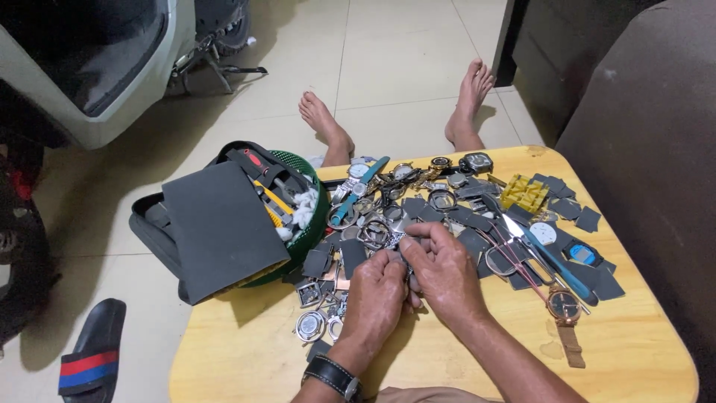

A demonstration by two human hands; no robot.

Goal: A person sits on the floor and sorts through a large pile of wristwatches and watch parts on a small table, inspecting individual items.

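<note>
Seated behind a low wooden table [447,358] strewn with watch parts, a person worked a small metal piece [403,254] pinched between the fingertips of both hands. The left hand [377,295], a black wristwatch [333,375] on its wrist, and the right hand [446,269] were pressed together over the middle of the table, both closed on the piece; what kind of part it was could not be made out. The work appeared to be at a fine fitting or separating stage, and the next move would likely call for a steady, precise grip from both thumbs. To the left, a green basket [317,213] held white cotton wads [303,207] and hand tools, with a dark foam sheet [221,227] leaning over it. A yellow plastic holder [524,193], tweezers [514,257], a blue-handled tool [556,263] and a brown-strapped watch [564,310] lay to the right.
</note>
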